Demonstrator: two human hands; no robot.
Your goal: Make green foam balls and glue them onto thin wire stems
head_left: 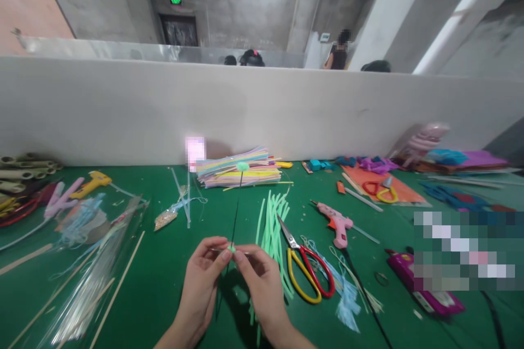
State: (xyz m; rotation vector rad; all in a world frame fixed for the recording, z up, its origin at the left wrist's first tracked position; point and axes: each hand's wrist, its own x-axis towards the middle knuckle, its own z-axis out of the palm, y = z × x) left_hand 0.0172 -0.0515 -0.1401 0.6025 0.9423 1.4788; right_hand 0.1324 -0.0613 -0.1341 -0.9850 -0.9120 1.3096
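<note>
My left hand and my right hand meet low in the middle of the view. Thumbs and fingertips of both are pinched around a small light green piece on a thin dark stem. The stem rises away from me and carries a pale green tuft at its far end. Just right of my right hand lie light green strips. Beside them rest scissors with one yellow and one red handle.
A pink glue gun with a cord lies to the right, near a magenta case. Colourful strips are stacked against the white partition. Clear-wrapped sticks and a yellow glue gun lie left. People appear beyond the partition.
</note>
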